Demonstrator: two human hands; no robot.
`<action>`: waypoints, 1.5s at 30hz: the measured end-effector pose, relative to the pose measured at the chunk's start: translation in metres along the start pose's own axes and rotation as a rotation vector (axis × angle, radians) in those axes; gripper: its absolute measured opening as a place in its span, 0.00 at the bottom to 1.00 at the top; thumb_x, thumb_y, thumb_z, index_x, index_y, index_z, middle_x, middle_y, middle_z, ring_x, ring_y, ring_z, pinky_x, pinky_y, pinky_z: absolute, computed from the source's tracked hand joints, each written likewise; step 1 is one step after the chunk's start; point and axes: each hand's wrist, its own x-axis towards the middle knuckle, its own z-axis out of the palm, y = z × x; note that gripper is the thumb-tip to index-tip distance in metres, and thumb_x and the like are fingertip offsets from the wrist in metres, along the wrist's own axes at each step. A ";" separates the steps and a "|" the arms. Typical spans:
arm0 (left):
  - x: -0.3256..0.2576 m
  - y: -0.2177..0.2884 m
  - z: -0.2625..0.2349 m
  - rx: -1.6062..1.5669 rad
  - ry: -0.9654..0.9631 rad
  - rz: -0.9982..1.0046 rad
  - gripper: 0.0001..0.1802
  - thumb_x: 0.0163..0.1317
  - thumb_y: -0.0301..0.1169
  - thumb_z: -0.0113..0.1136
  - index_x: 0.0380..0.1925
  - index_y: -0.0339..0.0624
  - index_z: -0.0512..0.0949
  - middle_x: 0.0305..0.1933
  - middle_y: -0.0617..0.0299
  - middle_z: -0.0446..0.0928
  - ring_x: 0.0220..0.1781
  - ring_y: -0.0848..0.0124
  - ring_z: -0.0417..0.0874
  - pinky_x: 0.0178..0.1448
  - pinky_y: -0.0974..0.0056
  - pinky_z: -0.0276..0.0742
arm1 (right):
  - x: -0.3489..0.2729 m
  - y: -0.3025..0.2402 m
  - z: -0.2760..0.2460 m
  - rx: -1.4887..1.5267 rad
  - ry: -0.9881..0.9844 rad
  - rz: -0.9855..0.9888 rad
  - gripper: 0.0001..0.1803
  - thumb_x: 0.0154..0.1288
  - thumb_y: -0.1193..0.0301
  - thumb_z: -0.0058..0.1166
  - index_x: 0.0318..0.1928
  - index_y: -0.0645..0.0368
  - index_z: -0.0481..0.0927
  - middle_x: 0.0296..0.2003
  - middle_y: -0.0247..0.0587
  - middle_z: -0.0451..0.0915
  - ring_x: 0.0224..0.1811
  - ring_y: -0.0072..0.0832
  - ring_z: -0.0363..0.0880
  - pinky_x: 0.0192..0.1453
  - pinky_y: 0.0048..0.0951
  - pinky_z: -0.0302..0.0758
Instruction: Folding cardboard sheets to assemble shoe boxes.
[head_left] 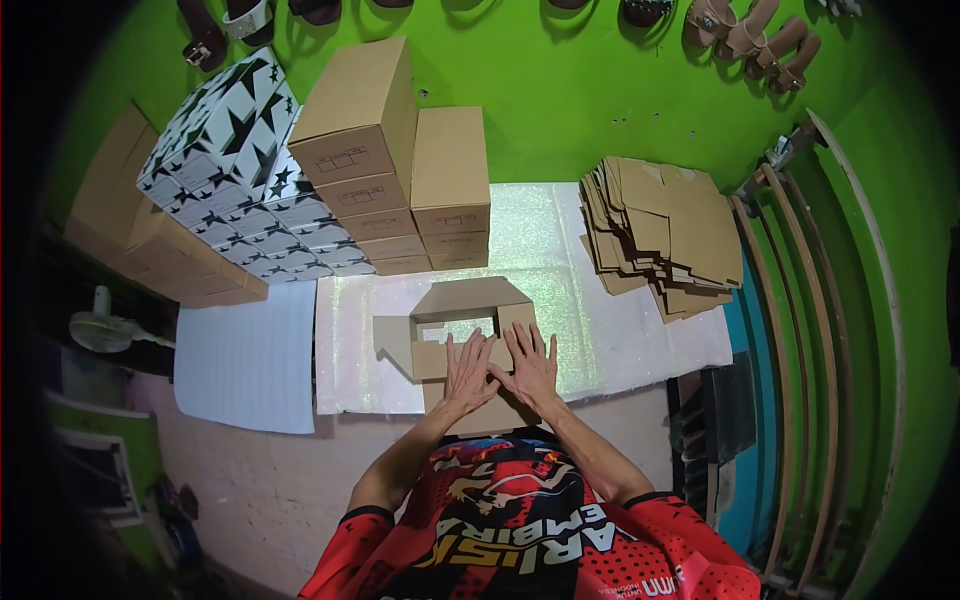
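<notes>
- The fingers (462, 348) of the left hand (468, 372) are spread wide and laid flat on a brown flap of the half-folded cardboard box (462, 300); nothing is gripped, it's just pressed down.
- Same deal on the right hand (530, 366): fingers fanned out, palm down on the same flap, thumb tips nearly met with the left one's in the middle.
- So the box is found right under and just ahead of the fingertips, its open middle and raised far wall sat beyond them, one side flap stuck out to the left.
- The box is rested on a sparkly white mat (560, 260) spread over the floor, with a plain white sheet (245, 360) lying just beside it on the left.
- Off to the right, well apart from the hands, a pile of flat cardboard blanks (665, 225) is stacked.
- Further back on the left, finished brown boxes (400, 170) are piled against the green wall (560, 90), next to black-and-white star boxes (235, 170).
- Sandals (750, 35) are hung up along the wall.
</notes>
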 end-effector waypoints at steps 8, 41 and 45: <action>0.002 0.004 -0.012 -0.059 -0.017 0.012 0.58 0.53 0.40 0.71 0.83 0.40 0.53 0.75 0.43 0.66 0.86 0.50 0.54 0.86 0.27 0.29 | -0.008 0.009 0.005 0.052 0.037 -0.092 0.51 0.73 0.33 0.50 0.81 0.57 0.63 0.84 0.50 0.56 0.87 0.52 0.48 0.88 0.60 0.39; -0.041 -0.083 -0.076 -0.011 -0.095 -0.041 0.47 0.74 0.56 0.57 0.83 0.42 0.56 0.87 0.54 0.55 0.90 0.54 0.47 0.89 0.35 0.30 | 0.028 -0.056 0.036 0.065 0.084 -0.260 0.51 0.62 0.35 0.64 0.75 0.57 0.72 0.83 0.49 0.57 0.86 0.49 0.50 0.86 0.70 0.41; -0.029 -0.095 -0.076 0.048 -0.145 -0.011 0.49 0.73 0.62 0.55 0.84 0.44 0.56 0.88 0.55 0.53 0.91 0.56 0.45 0.89 0.35 0.28 | 0.028 -0.059 0.033 0.125 0.077 -0.238 0.50 0.61 0.36 0.66 0.74 0.54 0.73 0.84 0.46 0.55 0.87 0.48 0.48 0.85 0.73 0.39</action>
